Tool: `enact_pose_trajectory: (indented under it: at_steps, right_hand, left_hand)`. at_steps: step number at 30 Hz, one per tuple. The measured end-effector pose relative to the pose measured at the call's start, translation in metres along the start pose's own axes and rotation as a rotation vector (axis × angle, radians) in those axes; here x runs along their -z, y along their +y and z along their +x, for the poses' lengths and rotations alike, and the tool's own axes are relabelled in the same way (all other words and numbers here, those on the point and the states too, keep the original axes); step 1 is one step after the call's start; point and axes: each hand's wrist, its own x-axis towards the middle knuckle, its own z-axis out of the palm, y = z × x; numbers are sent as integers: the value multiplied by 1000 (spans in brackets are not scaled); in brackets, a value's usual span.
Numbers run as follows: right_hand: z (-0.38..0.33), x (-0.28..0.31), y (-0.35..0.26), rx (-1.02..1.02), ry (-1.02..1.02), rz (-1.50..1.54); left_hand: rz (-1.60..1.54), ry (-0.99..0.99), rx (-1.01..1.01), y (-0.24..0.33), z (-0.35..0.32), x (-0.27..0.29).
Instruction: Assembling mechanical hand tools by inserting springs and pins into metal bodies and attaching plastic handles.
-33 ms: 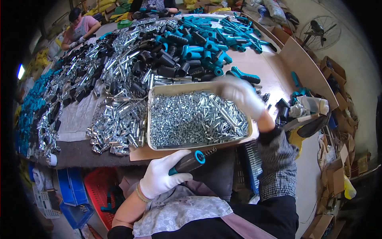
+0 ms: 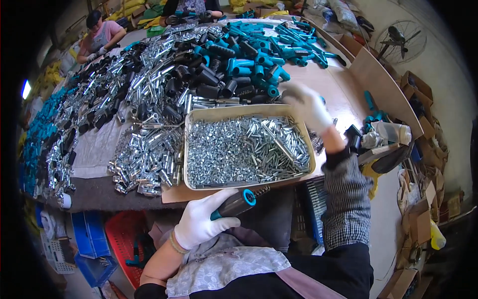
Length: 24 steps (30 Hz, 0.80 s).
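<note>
Screwdriver handle, black with a teal collar, sits clenched in the gloved left hand just below the counter edge, shaft end angled up toward the tray, close to the parts. That shallow metal tray lies right at the near edge, heaped with small silver screws and pins. The gloved right hand hovers blurred over the tray's far right corner; whether it grips anything, I cannot tell. Beyond lie piles of teal and black handles, within reach.

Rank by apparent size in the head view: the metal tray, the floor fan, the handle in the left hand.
1. metal tray
2. floor fan, farther away, so true size unsure
3. handle in the left hand
</note>
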Motion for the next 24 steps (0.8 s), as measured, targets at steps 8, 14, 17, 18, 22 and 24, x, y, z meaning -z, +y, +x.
enact_pose_trajectory:
  at_steps: [8,14,17,18,22,24]
  right_hand:
    - [5,39,131,-511,-448,-547]
    - [-35,86,71,-477,-353,-213]
    - [-68,89,32,-400,1,-197]
    - [-80,88,21,-307,149,-150]
    - [-110,45,-109,-485,85,763]
    - [-135,16,-154,-569,-52,933]
  left_hand:
    - [1,-25,139,-6,-2,0]
    - [-5,-67,132,0,-16,10]
    - [-4,-63,147,1,-28,16]
    - [-40,-66,175,6,-30,20]
    - [-53,-80,214,9,-47,33]
    - [-72,-92,266,14,-53,37]
